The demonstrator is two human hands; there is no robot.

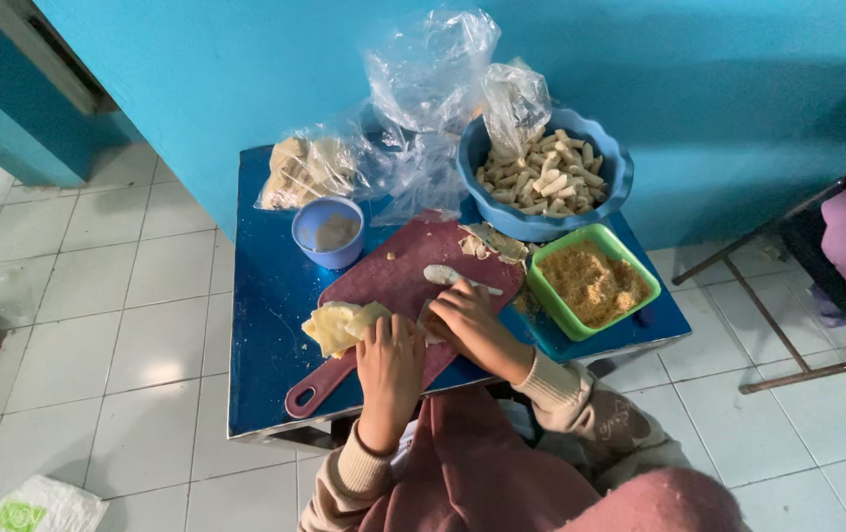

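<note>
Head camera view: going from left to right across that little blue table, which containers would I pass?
Small round light-blue plastic cup → large scalloped blue bowl of pale rolled pieces → square green plastic tub of golden crumbs.

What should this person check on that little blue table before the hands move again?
1. Left hand steadying the pale wrapper stack on the maroon cutting board: ok.
2. Right hand pressing on something on the board: what is under the fingers, cannot tell.
3. Spoon within reach beside the right hand: ok.
4. Green crumb tray filled and close: ok.
5. Blue bowl of rolled pieces sits fully on the table: ok.
6. Small blue cup upright: ok.
</note>
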